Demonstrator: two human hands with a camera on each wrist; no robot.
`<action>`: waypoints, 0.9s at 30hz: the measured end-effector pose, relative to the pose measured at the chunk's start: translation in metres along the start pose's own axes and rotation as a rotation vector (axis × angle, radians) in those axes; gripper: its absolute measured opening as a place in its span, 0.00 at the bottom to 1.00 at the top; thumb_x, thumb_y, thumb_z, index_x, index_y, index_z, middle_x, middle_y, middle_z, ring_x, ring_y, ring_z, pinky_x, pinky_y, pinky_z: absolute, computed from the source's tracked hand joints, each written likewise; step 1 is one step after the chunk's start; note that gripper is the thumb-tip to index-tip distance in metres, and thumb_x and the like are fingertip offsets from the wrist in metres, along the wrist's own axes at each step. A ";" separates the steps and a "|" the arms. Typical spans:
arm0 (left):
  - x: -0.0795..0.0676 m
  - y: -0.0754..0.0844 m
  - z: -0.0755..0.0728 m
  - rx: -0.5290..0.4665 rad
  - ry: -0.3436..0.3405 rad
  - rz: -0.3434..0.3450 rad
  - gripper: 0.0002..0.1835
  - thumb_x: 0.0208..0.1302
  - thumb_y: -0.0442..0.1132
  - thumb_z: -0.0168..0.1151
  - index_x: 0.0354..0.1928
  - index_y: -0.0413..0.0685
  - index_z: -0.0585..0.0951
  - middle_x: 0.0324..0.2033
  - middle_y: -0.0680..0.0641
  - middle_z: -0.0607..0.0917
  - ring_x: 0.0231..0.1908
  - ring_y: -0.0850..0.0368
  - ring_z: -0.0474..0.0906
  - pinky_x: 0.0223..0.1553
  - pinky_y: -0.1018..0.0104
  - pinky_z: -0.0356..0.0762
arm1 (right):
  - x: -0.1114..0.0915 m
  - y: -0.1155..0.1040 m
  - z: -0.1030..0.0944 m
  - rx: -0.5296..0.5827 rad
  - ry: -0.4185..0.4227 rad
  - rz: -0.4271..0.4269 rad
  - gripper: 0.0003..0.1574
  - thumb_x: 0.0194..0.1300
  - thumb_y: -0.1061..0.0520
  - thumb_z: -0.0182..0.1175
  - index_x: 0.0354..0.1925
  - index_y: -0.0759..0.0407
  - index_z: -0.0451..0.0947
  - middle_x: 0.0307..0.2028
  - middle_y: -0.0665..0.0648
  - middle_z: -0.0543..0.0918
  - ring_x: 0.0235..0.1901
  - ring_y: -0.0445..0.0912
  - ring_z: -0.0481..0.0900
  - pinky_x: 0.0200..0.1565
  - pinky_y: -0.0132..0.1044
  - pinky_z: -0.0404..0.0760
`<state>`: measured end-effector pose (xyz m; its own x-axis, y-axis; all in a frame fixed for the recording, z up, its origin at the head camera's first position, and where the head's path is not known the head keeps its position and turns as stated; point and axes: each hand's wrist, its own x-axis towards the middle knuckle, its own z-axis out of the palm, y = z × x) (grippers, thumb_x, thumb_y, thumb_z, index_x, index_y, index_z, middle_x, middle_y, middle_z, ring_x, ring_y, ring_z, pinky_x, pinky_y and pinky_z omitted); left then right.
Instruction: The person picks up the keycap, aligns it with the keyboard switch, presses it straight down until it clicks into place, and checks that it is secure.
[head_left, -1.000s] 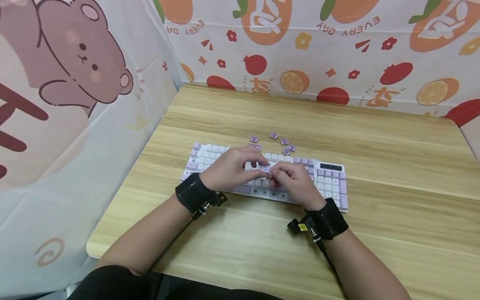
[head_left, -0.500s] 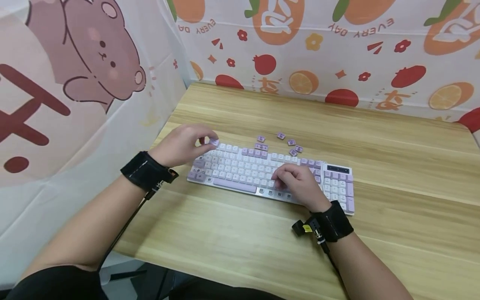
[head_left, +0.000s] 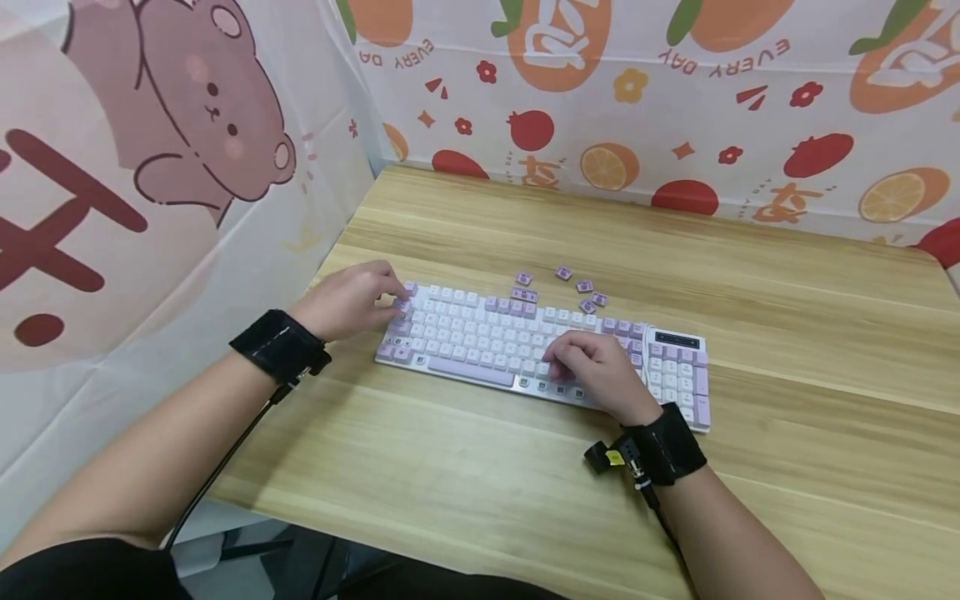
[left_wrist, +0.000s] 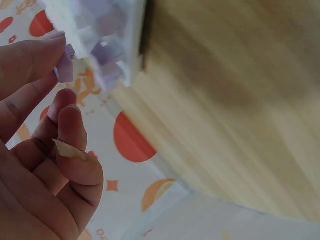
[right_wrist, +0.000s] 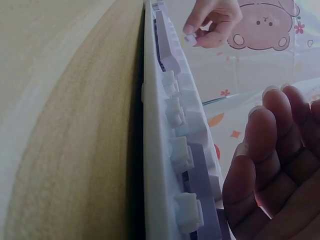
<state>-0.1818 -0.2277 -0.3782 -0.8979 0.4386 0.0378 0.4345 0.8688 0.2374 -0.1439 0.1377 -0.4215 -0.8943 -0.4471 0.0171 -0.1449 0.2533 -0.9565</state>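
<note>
keyboard point(head_left: 480, 342) lies on wood-grain table point(head_left: 450, 467), near long edge toward the person, slightly skewed; prob. so both hands reach its full length.

l hand point(head_left: 345, 298) at keyboard's far left corner. thumb + finger clamped on lilac keycap point(left_wrist: 65, 70), clearest in l wrist view; tip pinch prob. bc cap is small & underside has to stay uncovered. r hand point(head_left: 596, 375) over near right part of main key block, fingers loosely bent, tips slightly apart, nothing seen in them; prob. resting/parked. just by it, near row: uncapped-looking switches point(head_left: 561, 389).

6 loose caps point(head_left: 584, 287) beyond far edge, approx. mid-length, scattered; prob. put there to be in reach but off the keys. white cable point(head_left: 647, 354) (looks like one) laid on top btwn main block & numpad, prob. to keep it out of the way.

hard to see: in head view held cap can't be told from corner keys; whether it touches keyboard = can't tell. keys under r hand hidden, r thumb mostly cut off in r wrist view. keyboard blurred in l wrist view. legends too small to read. a few spots at near left also look uncapped, n/c.
</note>
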 end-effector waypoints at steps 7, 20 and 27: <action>0.000 -0.007 0.008 -0.032 -0.033 0.010 0.08 0.58 0.34 0.71 0.40 0.44 0.88 0.37 0.47 0.84 0.35 0.55 0.79 0.38 0.59 0.77 | 0.001 0.002 0.001 -0.010 -0.012 -0.009 0.19 0.75 0.57 0.49 0.35 0.65 0.83 0.28 0.59 0.83 0.31 0.49 0.81 0.38 0.37 0.83; 0.000 -0.010 0.009 -0.061 -0.049 0.007 0.07 0.60 0.34 0.69 0.40 0.46 0.89 0.36 0.47 0.87 0.35 0.55 0.80 0.38 0.58 0.77 | 0.001 0.001 0.001 -0.012 -0.014 -0.008 0.19 0.74 0.57 0.49 0.34 0.64 0.83 0.28 0.57 0.82 0.30 0.49 0.80 0.36 0.38 0.83; 0.005 -0.018 0.011 -0.257 -0.096 -0.138 0.04 0.63 0.37 0.67 0.38 0.49 0.89 0.34 0.50 0.87 0.35 0.55 0.77 0.38 0.60 0.73 | 0.001 0.001 0.001 -0.022 -0.012 0.007 0.18 0.74 0.57 0.50 0.35 0.64 0.84 0.28 0.57 0.83 0.31 0.49 0.80 0.37 0.37 0.82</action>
<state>-0.1932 -0.2385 -0.3932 -0.9311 0.3504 -0.1010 0.2652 0.8409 0.4718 -0.1446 0.1360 -0.4225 -0.8901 -0.4557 0.0067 -0.1480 0.2750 -0.9500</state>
